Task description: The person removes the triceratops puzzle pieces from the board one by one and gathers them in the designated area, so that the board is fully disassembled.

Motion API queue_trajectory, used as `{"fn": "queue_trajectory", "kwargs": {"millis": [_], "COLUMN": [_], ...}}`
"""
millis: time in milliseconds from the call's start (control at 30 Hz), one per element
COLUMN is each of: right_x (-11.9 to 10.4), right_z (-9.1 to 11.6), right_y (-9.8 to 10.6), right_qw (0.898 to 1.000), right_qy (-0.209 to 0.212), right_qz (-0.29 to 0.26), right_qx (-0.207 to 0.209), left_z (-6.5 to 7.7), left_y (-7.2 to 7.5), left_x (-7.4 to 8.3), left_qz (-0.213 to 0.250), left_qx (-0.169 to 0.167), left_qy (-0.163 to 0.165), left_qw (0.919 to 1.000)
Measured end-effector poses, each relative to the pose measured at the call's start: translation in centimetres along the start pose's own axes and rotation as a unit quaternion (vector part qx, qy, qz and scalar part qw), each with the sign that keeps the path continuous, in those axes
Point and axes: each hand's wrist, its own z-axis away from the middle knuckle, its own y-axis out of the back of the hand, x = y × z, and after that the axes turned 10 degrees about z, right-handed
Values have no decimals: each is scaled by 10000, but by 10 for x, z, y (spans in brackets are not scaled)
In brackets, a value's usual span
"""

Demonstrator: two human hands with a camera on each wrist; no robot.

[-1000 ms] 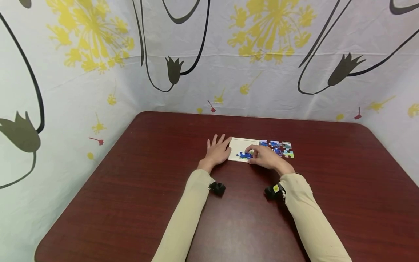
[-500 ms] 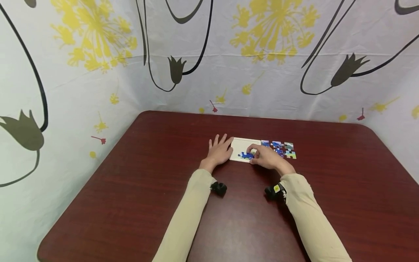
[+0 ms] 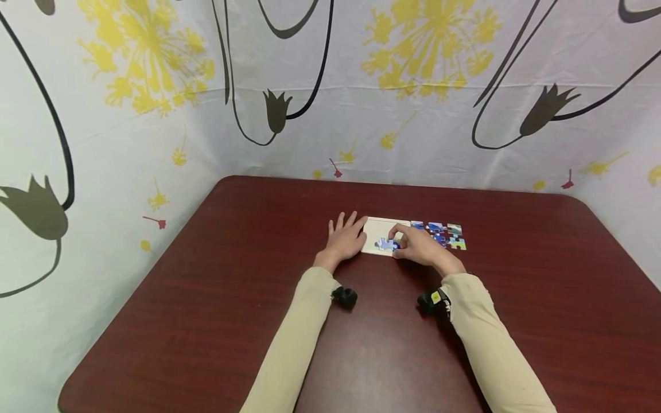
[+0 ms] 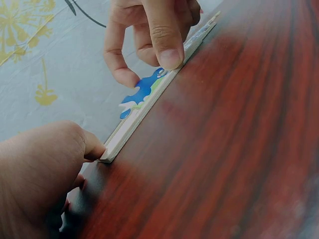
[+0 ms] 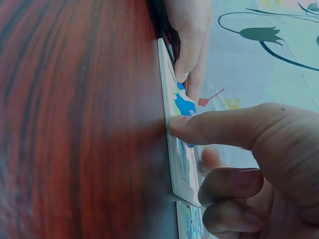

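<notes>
A pale puzzle tray [image 3: 370,232] with a raised rim lies near the back of the table. My left hand [image 3: 345,240] rests at its left edge, fingers spread and straight, the thumb against the corner in the left wrist view. Between the thumb and fingers of my right hand [image 3: 419,248] is a blue jigsaw piece [image 3: 384,244] with knobbed edges, over the front part of the tray. Blue and green print shows on the jigsaw piece [image 4: 143,92] in the left wrist view. My right thumb [image 5: 180,125] is right at the tray's front rim. The right fingers hide part of the tray.
Several loose jigsaw pieces [image 3: 454,229] lie just right of the tray, partly behind my right hand. The dark red wooden table [image 3: 232,258] extends around them. A patterned cloth [image 3: 330,103] hangs behind the table's far edge.
The jigsaw piece's face has turned from deep blue to pale with glare in the head view, its tilt slightly different. Both hands stay in nearly the same places; the head view shifts slightly.
</notes>
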Motion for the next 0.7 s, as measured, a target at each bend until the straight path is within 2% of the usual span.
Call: {"fn": "queue_trajectory", "kwargs": {"millis": [200, 700], "right_x": [-3, -2], "right_z": [-5, -2], "right_y": [0, 0], "right_qw": [9995, 9984], "right_qy": [19, 126], "right_qz": [177, 435], "right_qx": [264, 326], "left_z": [-1, -1], "left_y": [-2, 0], "left_x": [-2, -1], "left_qz": [-10, -12], "left_qx": [70, 54], "left_qy": [21, -19], "left_qw": [10000, 10000]}}
